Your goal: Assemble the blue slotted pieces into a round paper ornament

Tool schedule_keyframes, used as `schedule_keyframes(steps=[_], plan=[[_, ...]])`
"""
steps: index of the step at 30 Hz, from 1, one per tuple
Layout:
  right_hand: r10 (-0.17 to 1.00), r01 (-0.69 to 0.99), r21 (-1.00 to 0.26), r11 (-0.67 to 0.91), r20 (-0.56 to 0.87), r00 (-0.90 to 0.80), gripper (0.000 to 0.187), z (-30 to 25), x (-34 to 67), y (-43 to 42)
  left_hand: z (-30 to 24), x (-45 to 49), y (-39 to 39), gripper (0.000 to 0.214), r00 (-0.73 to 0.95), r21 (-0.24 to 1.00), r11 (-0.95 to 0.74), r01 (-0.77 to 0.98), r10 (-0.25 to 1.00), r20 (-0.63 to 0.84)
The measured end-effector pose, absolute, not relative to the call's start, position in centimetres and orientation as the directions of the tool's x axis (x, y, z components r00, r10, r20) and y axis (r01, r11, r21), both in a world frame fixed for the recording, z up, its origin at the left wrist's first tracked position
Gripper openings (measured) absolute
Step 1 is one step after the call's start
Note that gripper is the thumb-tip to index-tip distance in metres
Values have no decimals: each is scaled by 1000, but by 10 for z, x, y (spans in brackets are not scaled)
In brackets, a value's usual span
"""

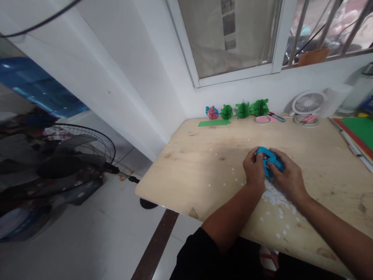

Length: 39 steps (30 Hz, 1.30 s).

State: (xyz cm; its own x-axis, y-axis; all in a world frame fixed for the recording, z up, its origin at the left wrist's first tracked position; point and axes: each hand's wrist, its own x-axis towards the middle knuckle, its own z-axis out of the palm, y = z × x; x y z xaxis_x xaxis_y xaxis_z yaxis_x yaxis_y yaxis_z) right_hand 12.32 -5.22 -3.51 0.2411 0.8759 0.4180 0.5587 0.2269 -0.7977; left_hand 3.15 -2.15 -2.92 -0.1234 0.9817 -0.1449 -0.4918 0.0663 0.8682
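Observation:
Both of my hands are closed on a small blue object [269,160], perhaps a paper punch, held just above the wooden table [204,163]. My left hand [254,168] grips its left end with fingers curled over the top. My right hand [287,175] wraps round its right side. Beneath and in front of my hands lies a heap of small white paper bits [274,196], scattered toward the table's near edge.
Along the wall stand green paper balls [243,110] and a pink-blue one [212,112], beside a green paper strip [214,123]. A small white desk fan [309,103], round tins and coloured paper sheets [359,134] sit at the right. A floor fan [72,155] stands left.

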Motion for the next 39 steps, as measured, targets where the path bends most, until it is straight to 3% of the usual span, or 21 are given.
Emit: schedule_keyframes(steps=[9, 31, 39], plan=[[841, 613, -735, 289, 501, 204, 41, -42, 125, -50, -19, 35, -23, 20, -187, 837, 68, -543, 962, -199], [785, 662, -626, 413, 613, 90, 36, -44, 125, -49, -22, 31, -21, 27, -193, 966, 10, -258, 979, -62], [771, 640, -644, 420, 625, 122, 37, -39, 121, -54, -13, 32, -23, 21, -207, 917, 24, -397, 972, -115]])
